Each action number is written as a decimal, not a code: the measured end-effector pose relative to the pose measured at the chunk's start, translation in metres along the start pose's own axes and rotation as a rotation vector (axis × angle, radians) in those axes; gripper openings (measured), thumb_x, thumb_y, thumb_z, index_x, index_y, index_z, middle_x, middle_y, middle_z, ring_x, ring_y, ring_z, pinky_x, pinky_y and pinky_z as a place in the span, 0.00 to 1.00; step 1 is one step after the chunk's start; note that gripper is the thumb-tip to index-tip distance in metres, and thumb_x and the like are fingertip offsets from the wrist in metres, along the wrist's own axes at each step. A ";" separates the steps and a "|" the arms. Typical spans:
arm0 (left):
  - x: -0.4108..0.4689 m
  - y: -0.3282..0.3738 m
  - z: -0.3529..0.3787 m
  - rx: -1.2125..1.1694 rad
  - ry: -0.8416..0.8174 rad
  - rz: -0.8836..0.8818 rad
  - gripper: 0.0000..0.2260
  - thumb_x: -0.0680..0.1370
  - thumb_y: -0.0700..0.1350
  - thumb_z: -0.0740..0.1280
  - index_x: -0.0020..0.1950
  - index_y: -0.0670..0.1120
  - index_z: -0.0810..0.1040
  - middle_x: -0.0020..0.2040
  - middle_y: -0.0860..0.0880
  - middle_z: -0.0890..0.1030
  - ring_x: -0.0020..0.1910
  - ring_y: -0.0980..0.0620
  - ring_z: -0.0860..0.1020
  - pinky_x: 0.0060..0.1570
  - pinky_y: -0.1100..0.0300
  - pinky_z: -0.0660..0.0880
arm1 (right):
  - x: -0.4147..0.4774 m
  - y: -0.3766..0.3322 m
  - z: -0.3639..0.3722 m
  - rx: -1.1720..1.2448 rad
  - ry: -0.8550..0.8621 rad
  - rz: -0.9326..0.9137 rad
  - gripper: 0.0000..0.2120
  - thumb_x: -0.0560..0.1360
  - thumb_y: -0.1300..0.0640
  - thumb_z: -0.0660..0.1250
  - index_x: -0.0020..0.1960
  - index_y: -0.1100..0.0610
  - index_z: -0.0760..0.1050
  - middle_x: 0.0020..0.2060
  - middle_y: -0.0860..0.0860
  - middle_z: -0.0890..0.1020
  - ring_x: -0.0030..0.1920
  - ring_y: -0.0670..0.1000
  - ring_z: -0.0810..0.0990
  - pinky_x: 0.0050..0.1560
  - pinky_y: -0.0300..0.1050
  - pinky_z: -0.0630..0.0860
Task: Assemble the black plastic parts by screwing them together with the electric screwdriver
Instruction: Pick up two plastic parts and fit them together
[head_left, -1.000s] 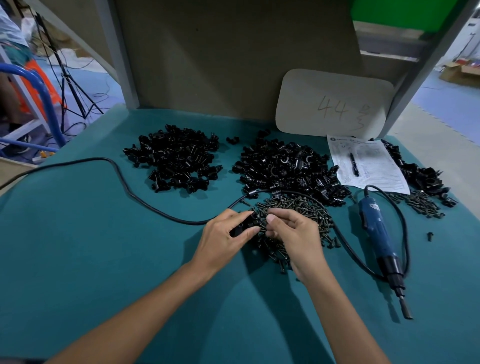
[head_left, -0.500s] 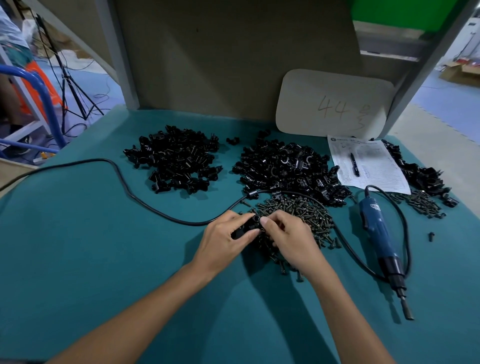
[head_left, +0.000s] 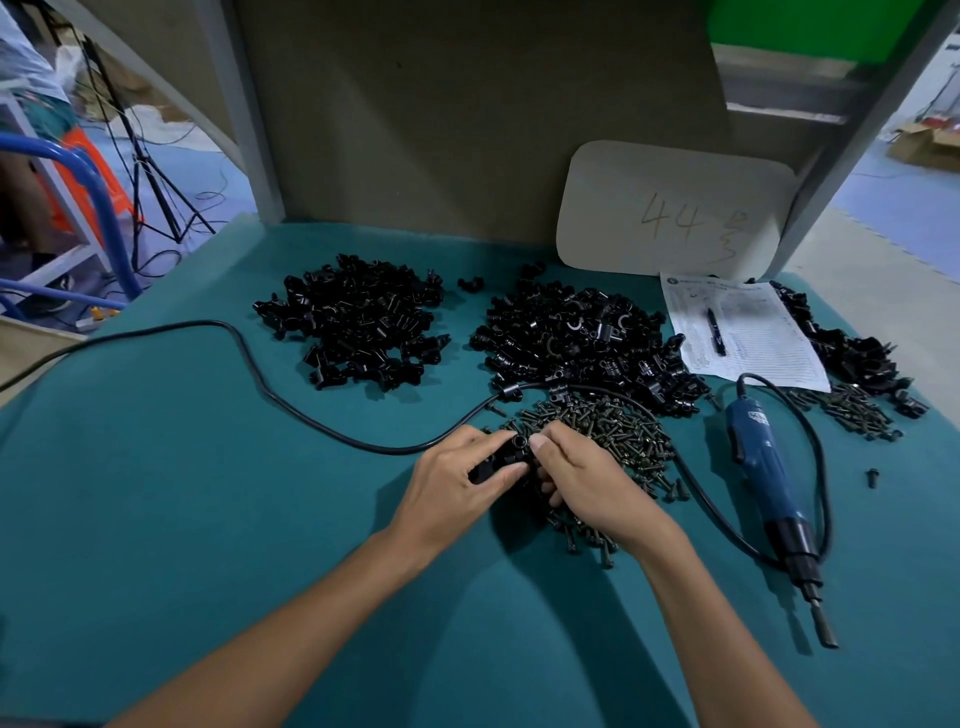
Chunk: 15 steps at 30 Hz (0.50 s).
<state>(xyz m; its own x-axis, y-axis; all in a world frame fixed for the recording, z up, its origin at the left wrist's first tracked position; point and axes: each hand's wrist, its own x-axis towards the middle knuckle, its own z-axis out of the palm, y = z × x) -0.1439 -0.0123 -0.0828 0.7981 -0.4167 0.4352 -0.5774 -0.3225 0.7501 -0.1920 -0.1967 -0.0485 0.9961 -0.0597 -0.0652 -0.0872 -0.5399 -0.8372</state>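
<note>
My left hand (head_left: 457, 483) and my right hand (head_left: 592, 478) meet over the near edge of a screw pile (head_left: 618, 431), both pinching a small black plastic part (head_left: 511, 454) with a round hole facing up. Whether a screw is in my right fingers is hidden. Two heaps of black plastic parts lie beyond: one at left (head_left: 363, 325), one at centre (head_left: 582, 345). The blue electric screwdriver (head_left: 763, 467) lies flat to the right, tip toward me, untouched.
The screwdriver's black cord (head_left: 260, 369) loops across the teal table (head_left: 156, 519) from the left edge. A paper sheet with a pen (head_left: 737, 327) lies at back right, beside a third parts heap (head_left: 852, 353) and more screws (head_left: 852, 410). A white board (head_left: 670, 208) leans on the back wall.
Both hands have drawn slightly toward me and closed together on the black part; its round hole now shows between the fingertips. The screwdriver has not moved.
</note>
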 end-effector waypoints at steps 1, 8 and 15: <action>0.000 0.000 0.000 0.000 0.004 -0.004 0.22 0.77 0.56 0.71 0.68 0.46 0.81 0.50 0.56 0.80 0.49 0.61 0.78 0.47 0.67 0.75 | 0.000 0.000 0.000 0.009 0.005 -0.006 0.14 0.86 0.47 0.57 0.44 0.51 0.71 0.38 0.48 0.76 0.37 0.42 0.76 0.41 0.49 0.79; 0.000 0.001 0.001 0.037 -0.010 0.039 0.20 0.78 0.52 0.72 0.67 0.45 0.81 0.51 0.53 0.81 0.48 0.59 0.79 0.48 0.67 0.75 | 0.001 0.001 0.000 -0.053 -0.008 -0.016 0.17 0.86 0.47 0.55 0.42 0.53 0.69 0.36 0.48 0.74 0.37 0.47 0.73 0.40 0.50 0.73; -0.001 -0.003 0.002 0.035 -0.014 0.032 0.19 0.78 0.51 0.73 0.68 0.46 0.81 0.51 0.54 0.81 0.49 0.58 0.79 0.49 0.60 0.77 | -0.003 -0.005 0.000 -0.032 0.019 0.080 0.16 0.85 0.44 0.56 0.44 0.50 0.72 0.37 0.45 0.79 0.37 0.42 0.76 0.41 0.45 0.73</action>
<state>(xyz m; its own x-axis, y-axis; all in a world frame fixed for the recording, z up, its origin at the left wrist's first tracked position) -0.1428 -0.0126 -0.0862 0.7765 -0.4394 0.4515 -0.6087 -0.3383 0.7176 -0.1947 -0.1933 -0.0440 0.9855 -0.1191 -0.1209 -0.1672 -0.5591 -0.8121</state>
